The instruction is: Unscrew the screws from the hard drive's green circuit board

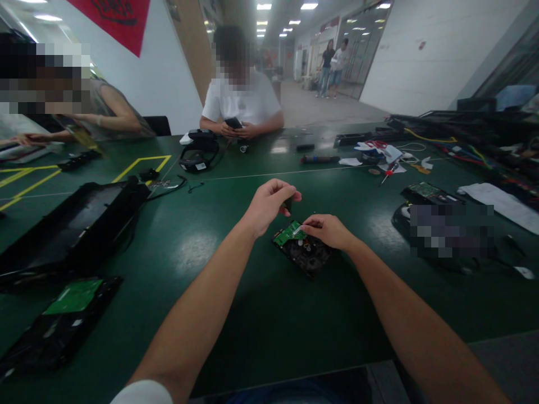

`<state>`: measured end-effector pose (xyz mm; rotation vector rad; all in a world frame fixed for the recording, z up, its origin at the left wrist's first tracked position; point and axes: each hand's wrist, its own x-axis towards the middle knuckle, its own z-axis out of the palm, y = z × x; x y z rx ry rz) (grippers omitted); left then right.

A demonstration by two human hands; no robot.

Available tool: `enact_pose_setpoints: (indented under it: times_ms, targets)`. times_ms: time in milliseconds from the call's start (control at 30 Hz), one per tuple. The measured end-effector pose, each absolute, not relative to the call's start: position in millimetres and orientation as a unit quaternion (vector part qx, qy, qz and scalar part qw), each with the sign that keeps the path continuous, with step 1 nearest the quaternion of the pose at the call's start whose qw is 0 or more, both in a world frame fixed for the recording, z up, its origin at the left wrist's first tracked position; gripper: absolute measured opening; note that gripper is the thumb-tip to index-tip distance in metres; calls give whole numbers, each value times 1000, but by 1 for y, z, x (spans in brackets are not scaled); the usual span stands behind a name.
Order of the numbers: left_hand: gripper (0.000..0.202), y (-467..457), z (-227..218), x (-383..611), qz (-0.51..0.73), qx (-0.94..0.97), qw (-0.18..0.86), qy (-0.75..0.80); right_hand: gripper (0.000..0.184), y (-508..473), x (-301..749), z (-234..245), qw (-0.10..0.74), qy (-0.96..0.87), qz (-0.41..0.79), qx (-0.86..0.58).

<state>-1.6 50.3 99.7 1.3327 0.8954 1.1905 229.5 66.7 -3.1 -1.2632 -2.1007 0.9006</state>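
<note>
A hard drive (311,259) lies on the green tabletop in front of me, its green circuit board (286,234) facing up on the far left part. Just above the board, my left hand (272,205) is closed, with something small and dark between its fingertips that I cannot make out. My right hand (326,229) rests at the drive's far right side. Its thumb and index finger pinch together over a small whitish piece (297,230) at the board's edge; what that piece is stays unclear.
On the left are a long black casing (76,224) and another drive with a green board (73,296). To the right lie a further circuit-board unit (432,192), a red screwdriver (388,174) and bundled cables (475,157). Across the table a person holds a phone (233,122).
</note>
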Motion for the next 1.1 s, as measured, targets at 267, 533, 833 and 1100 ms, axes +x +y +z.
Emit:
enact_pose_setpoints:
  times_ms: [267, 533, 833, 1100]
  targets:
    - [22, 54, 99, -8, 481, 564, 554, 379, 25, 67, 230, -4, 263, -780, 332, -461]
    - [22, 50, 99, -3, 453, 502, 665, 318, 24, 62, 228, 1, 262, -802, 294, -449]
    - [24, 54, 93, 0, 462, 530, 640, 310, 20, 57, 221, 5, 262, -825, 214, -453]
    - [25, 56, 91, -1, 460, 540, 633, 311, 21, 57, 217, 4, 272, -826, 178, -461]
